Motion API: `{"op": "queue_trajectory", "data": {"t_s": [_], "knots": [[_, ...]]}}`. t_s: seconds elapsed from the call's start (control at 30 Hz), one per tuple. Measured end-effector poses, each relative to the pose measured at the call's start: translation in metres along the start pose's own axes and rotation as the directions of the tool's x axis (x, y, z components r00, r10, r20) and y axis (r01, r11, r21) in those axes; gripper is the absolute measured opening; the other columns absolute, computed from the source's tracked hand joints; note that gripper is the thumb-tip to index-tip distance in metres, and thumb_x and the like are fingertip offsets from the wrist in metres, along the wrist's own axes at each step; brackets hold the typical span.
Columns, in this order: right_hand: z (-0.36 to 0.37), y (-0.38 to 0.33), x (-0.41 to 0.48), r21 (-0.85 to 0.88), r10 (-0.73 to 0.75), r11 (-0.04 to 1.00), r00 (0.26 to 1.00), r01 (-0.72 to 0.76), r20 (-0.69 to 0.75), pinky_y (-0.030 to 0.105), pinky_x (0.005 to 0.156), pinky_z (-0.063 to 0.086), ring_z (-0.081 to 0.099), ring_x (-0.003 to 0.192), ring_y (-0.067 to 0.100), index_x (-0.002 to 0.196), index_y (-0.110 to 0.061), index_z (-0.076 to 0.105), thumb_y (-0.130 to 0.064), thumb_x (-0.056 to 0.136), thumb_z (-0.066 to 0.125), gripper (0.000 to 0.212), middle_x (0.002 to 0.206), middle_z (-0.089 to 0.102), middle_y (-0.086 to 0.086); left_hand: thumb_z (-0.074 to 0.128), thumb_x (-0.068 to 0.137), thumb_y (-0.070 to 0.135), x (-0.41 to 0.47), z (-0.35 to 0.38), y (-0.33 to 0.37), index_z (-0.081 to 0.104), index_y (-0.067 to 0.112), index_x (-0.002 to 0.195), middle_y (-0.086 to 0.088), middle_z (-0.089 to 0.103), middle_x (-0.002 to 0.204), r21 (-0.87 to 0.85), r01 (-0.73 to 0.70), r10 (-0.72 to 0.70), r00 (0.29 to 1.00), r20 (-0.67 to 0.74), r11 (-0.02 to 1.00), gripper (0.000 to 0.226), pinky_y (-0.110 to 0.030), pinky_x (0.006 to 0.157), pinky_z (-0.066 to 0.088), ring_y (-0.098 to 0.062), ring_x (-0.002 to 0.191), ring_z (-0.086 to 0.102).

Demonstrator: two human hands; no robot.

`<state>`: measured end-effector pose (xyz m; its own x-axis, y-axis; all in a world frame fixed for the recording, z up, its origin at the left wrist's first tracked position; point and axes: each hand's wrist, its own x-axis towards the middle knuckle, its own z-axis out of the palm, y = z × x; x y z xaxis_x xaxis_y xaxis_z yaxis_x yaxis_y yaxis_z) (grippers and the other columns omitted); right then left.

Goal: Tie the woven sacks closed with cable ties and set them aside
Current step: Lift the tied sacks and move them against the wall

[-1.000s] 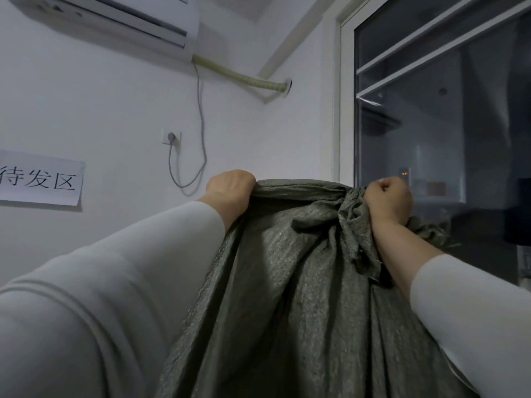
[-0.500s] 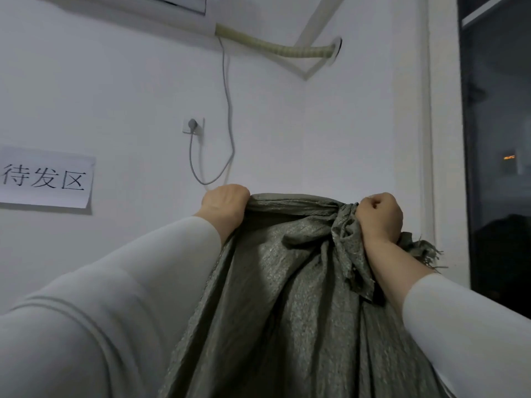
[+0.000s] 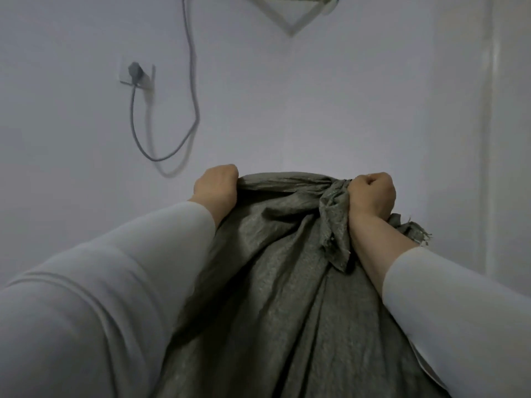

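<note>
A grey-green woven sack (image 3: pixel 281 282) hangs in front of me and fills the lower middle of the head view. My left hand (image 3: pixel 217 186) grips the sack's top edge at its left corner. My right hand (image 3: pixel 372 195) is clenched round the bunched, gathered neck at the right, with frayed threads sticking out beyond my wrist. The top edge is pulled taut between both hands. No cable tie shows.
A white wall (image 3: pixel 316 110) stands close ahead. A power socket (image 3: pixel 136 74) with a grey plug sits at the upper left, and its cable (image 3: pixel 172 150) loops down beside it. A white door or window frame (image 3: pixel 488 139) runs down the right side.
The view has swung left and down: the dark window and the paper sign have left the frame. Both hands keep the same hold on the sack and stay at about the same spacing.
</note>
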<state>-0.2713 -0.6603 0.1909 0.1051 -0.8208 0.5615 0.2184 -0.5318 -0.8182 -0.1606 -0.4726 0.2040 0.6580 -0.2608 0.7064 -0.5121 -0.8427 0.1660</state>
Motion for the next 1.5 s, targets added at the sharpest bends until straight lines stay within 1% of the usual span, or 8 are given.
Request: {"op": "queue_trajectory", "data": {"t_s": [0.37, 0.6, 0.77, 0.83, 0.93, 1.13, 1.27, 1.5], "knots": [[0.047, 0.089, -0.053, -0.091, 0.217, 0.975, 0.954, -0.202, 0.205, 0.042, 0.094, 0.043, 0.055, 0.111, 0.039, 0.112, 0.004, 0.054, -0.012, 0.094, 0.040, 0.028, 0.120, 0.059, 0.024, 0.059, 0.087, 0.037, -0.077, 0.043, -0.046, 0.030, 0.010, 0.145, -0.005, 0.030, 0.152, -0.346, 0.307, -0.115, 0.871, 0.478, 0.887, 0.070, -0.032, 0.112, 0.026, -0.023, 0.140, 0.029], [0.010, 0.091, -0.050, -0.276, 0.301, 0.944, 0.817, -0.182, 0.492, 0.030, 0.084, 0.039, 0.054, 0.100, 0.028, 0.118, 0.009, 0.052, -0.010, 0.096, 0.042, 0.031, 0.124, 0.057, 0.021, 0.071, 0.058, 0.066, -0.183, 0.038, -0.056, 0.013, 0.030, 0.148, -0.004, 0.014, 0.157, -0.063, 0.558, -0.277, 0.502, 0.819, 0.827, 0.112, -0.055, 0.113, 0.017, -0.032, 0.144, 0.016], [-0.010, 0.090, -0.066, -0.222, 0.393, 0.911, 0.563, -0.348, 0.727, 0.043, 0.103, 0.042, 0.057, 0.112, 0.032, 0.130, -0.012, 0.051, -0.086, 0.054, 0.052, 0.106, 0.127, 0.058, 0.010, 0.071, 0.060, 0.066, -0.231, 0.056, -0.063, 0.000, 0.027, 0.150, -0.002, 0.011, 0.158, -0.123, 0.619, -0.303, 0.536, 0.788, 0.776, 0.121, -0.046, 0.119, 0.014, -0.027, 0.145, 0.015], [-0.015, 0.091, -0.068, -0.261, 0.380, 0.920, 0.499, -0.293, 0.779, 0.043, 0.096, 0.047, 0.060, 0.104, 0.031, 0.126, -0.017, 0.054, -0.091, 0.036, 0.058, 0.117, 0.119, 0.061, 0.007, 0.069, 0.058, 0.071, -0.244, 0.059, -0.066, -0.002, 0.032, 0.149, -0.002, 0.010, 0.158, -0.117, 0.631, -0.322, 0.536, 0.781, 0.767, 0.122, -0.046, 0.119, 0.013, -0.028, 0.145, 0.014], [-0.024, 0.090, -0.073, -0.277, 0.372, 0.924, 0.464, -0.262, 0.804, 0.035, 0.077, 0.052, 0.062, 0.097, 0.032, 0.132, -0.006, 0.047, -0.064, 0.059, 0.072, 0.097, 0.119, 0.061, 0.015, 0.060, 0.054, 0.081, -0.256, 0.064, -0.067, 0.005, 0.037, 0.147, -0.006, 0.018, 0.155, -0.051, 0.605, -0.379, 0.560, 0.737, 0.795, 0.116, -0.050, 0.117, 0.019, -0.032, 0.142, 0.021], [-0.002, 0.104, -0.075, -0.139, 0.361, 0.897, 0.513, -0.420, 0.779, 0.029, 0.057, 0.050, 0.062, 0.087, 0.028, 0.131, -0.004, 0.043, -0.014, 0.078, 0.073, 0.061, 0.119, 0.059, 0.019, 0.054, 0.084, 0.057, -0.252, 0.082, -0.074, 0.029, 0.024, 0.135, -0.012, 0.036, 0.140, -0.113, 0.607, -0.404, 0.645, 0.649, 0.787, 0.066, -0.038, 0.105, 0.034, -0.029, 0.126, 0.040], [0.019, 0.108, -0.076, -0.098, 0.269, 0.955, 0.677, -0.281, 0.685, 0.028, 0.071, 0.043, 0.050, 0.093, 0.025, 0.123, -0.009, 0.047, -0.012, 0.082, 0.066, 0.046, 0.115, 0.052, 0.010, 0.046, 0.095, 0.037, -0.234, 0.100, -0.078, 0.020, 0.019, 0.146, -0.010, 0.039, 0.145, -0.200, 0.588, -0.388, 0.715, 0.581, 0.783, 0.060, -0.033, 0.104, 0.034, -0.028, 0.130, 0.042], [0.051, 0.103, -0.058, -0.080, 0.066, 0.996, 0.852, -0.029, 0.519, 0.028, 0.086, 0.043, 0.055, 0.102, 0.026, 0.114, -0.010, 0.055, -0.019, 0.076, 0.072, 0.042, 0.113, 0.058, 0.009, 0.035, 0.094, 0.004, -0.189, 0.122, -0.082, 0.063, 0.013, 0.107, -0.012, 0.064, 0.109, -0.273, 0.611, -0.509, 0.781, 0.363, 0.743, 0.032, -0.033, 0.079, 0.046, -0.029, 0.099, 0.060]]}}
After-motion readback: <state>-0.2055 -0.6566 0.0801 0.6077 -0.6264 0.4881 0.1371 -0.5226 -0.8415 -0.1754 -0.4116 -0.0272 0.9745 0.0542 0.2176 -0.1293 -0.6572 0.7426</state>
